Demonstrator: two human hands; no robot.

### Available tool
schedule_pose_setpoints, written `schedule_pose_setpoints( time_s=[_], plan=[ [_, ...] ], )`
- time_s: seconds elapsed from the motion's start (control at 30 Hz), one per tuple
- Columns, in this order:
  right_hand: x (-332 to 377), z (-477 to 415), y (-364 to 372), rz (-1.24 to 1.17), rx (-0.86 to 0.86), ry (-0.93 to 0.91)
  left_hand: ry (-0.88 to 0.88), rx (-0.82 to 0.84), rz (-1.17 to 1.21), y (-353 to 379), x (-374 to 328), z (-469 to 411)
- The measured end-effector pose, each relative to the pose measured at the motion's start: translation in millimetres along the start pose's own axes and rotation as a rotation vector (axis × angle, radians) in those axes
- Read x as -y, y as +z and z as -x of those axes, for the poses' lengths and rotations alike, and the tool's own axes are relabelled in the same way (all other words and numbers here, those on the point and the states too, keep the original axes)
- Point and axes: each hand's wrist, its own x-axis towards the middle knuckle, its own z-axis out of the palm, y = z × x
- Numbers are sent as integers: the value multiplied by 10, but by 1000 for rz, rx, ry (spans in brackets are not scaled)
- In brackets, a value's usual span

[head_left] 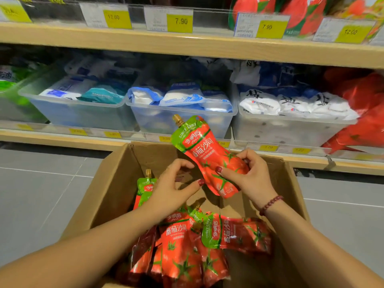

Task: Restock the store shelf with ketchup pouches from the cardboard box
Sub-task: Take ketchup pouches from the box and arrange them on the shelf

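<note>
An open cardboard box (108, 190) stands on the floor in front of the shelf. Several red and green ketchup pouches (182, 242) lie inside it, one leaning upright at the left wall (145, 186). My right hand (249, 175) grips the lower part of one ketchup pouch (203, 150), held above the box with its gold spout up and to the left. My left hand (174, 188) hovers just left of that pouch, fingers curled and apart, thumb tip near its lower edge. More red ketchup pouches (291, 13) stand on the upper shelf at right.
The lower wooden shelf (62, 140) carries clear plastic bins (182, 119) of white and blue packets, and red packs (363, 113) at far right. Yellow price tags (179, 21) line the shelf edges. Grey tiled floor (41, 183) lies either side of the box.
</note>
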Motion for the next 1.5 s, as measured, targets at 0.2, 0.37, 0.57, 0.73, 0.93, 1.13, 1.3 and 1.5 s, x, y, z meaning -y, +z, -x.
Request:
schedule_pose_setpoints(
  time_s=[0.2,0.37,0.57,0.73,0.93,1.13,1.3,1.5],
  plan=[
    [442,-29,113,-218,-98,-27,101,108,453,-39,-542,-140],
    [792,-102,191,-271,-56,-47,189,162,379,-234,-841,-312],
    [1197,-327,255,-187,61,-135,241,150,305,-591,-1056,-505],
    [1765,-764,286,-142,123,-292,332,14,252,-978,-1348,-781],
    [2310,-1546,126,670,-54,-662,433,-9,167,-1507,-1771,-1190],
    [2290,-1973,246,929,44,-332,519,12,52,-1788,-2162,-1616],
    [2059,-1999,355,960,-143,-447,603,36,-83,-1868,-2258,-1959],
    [1961,-2031,441,950,-265,-526,714,15,-397,-1954,-2291,-2304]
  ],
)
